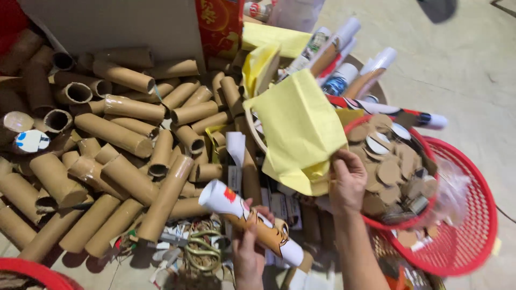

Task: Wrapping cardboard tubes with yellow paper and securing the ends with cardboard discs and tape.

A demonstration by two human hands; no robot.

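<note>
Left hand (248,248) gripping paper-wrapped tube (251,221), right hand (348,181) pinching yellow paper (298,131), beside red basket (473,215) of cardboard discs (388,173)

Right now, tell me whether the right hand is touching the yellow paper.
Touching. The head view shows the right hand gripping the lower edge of the yellow paper.

Bare cardboard tubes (115,134), scissors (201,252)
</note>
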